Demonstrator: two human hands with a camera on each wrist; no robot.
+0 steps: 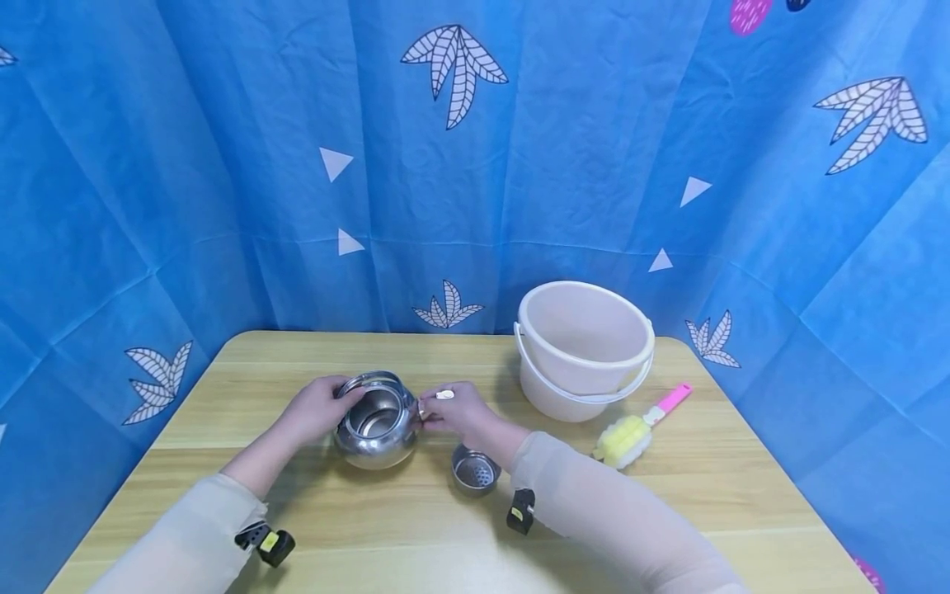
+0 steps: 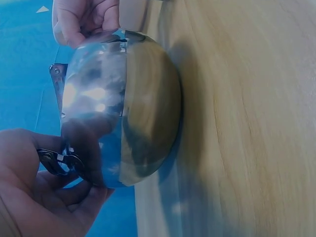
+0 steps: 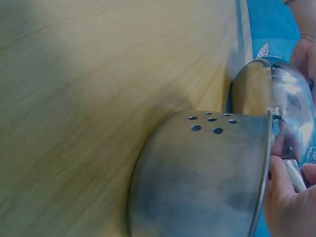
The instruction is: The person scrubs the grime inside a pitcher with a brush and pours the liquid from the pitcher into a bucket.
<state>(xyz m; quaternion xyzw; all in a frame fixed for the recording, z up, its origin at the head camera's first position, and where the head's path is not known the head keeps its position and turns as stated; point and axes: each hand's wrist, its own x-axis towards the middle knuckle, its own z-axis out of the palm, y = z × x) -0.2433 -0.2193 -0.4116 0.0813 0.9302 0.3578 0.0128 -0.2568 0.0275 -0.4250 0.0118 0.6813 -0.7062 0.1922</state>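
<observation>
A shiny steel teapot [image 1: 376, 450] with an uncovered top opening stands on the left part of the table. My left hand [image 1: 319, 408] grips its left side, thumb at the rim; in the left wrist view the hand [image 2: 54, 187] lies around the metal handle hinge [image 2: 60, 162]. On the opposite side, my right hand [image 1: 460, 412] pinches the spout [image 3: 295, 174]. A small steel strainer cup [image 1: 476, 472] with holes in its bottom stands below my right wrist. It looms large in the right wrist view, its perforated wall [image 3: 197, 173] in front of the teapot.
A white bucket [image 1: 542, 384] with its handle hanging down stands at the back right. Right of my forearm lies a sponge brush [image 1: 625, 440] with a yellow-white head and pink handle. Blue patterned curtain [image 1: 460, 181] surrounds the wooden table [image 1: 393, 544].
</observation>
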